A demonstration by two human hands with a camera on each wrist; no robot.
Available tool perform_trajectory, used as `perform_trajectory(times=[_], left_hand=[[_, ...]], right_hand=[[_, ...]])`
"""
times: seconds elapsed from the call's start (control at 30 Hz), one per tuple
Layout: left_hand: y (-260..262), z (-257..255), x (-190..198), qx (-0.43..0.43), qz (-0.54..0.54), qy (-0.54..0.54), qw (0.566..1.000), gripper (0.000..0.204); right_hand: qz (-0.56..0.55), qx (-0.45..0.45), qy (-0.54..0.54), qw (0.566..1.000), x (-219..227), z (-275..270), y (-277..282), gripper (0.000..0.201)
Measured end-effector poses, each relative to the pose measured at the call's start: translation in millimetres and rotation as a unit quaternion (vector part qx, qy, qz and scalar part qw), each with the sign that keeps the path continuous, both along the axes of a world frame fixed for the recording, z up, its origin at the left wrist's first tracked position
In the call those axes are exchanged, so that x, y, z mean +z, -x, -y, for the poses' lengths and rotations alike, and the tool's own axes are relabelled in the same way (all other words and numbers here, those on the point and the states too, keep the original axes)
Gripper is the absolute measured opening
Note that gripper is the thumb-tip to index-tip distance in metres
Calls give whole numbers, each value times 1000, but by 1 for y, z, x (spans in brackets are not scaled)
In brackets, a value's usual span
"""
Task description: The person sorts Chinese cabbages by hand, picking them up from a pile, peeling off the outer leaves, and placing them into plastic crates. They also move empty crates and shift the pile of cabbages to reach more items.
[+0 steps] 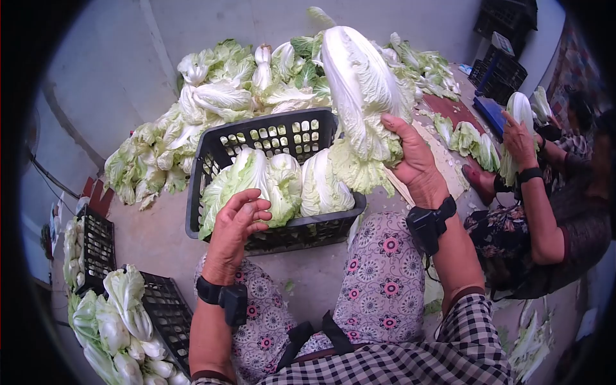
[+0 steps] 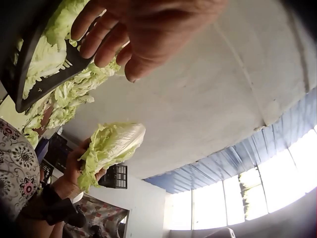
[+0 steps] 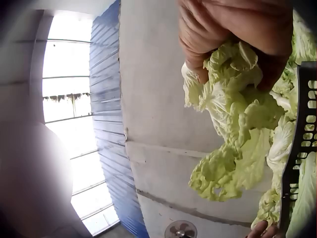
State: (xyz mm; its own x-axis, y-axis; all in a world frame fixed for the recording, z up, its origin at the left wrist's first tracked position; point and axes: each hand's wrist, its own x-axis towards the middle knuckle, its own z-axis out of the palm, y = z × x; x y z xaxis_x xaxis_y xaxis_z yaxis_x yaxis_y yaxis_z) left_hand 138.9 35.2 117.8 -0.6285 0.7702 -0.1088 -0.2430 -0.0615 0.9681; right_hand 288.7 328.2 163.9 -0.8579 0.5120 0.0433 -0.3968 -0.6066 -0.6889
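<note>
My right hand (image 1: 414,157) grips a large cabbage (image 1: 362,83) by its leafy end, its white base pointing up, above the right side of a black crate (image 1: 276,240). A pale loose leaf hangs from its lower end. In the right wrist view the fingers of the right hand (image 3: 233,29) curl round the cabbage's leafy end (image 3: 237,109). Several cabbages (image 1: 253,179) lie inside the crate. My left hand (image 1: 237,221) hovers at the crate's near left edge with fingers loosely bent, and holds nothing; the left wrist view shows the left hand (image 2: 153,34) empty too.
Loose leaves and cabbages (image 1: 154,154) are heaped along the wall behind the crate. Crates (image 1: 163,308) with cabbages stand at the lower left. At the right sits another person (image 1: 558,205) holding a cabbage (image 1: 520,112). Black crates (image 1: 497,77) stand at the back right.
</note>
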Motion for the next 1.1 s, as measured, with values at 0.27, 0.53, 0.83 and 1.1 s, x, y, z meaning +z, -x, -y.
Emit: perform_trajectory(times=[0.27,0.53,0.83,1.1], left_hand=[[-6,-9,4,-22,-25,40,999,38],[-1,-19,-5,-40,-30,63,997,38],[2,-21,-6,-48,-33,69,996,41],[-2,-18,1,-80,-52,60,994,40]], right_hand=[[155,-237,-46,958,-112,-93,-68,50],[232,-337,6,912,-181,-142,-90,57],[513,-257,-137,807,-206,-164,-83,61],[356,-105,-351,859,-90,-67,13,46]])
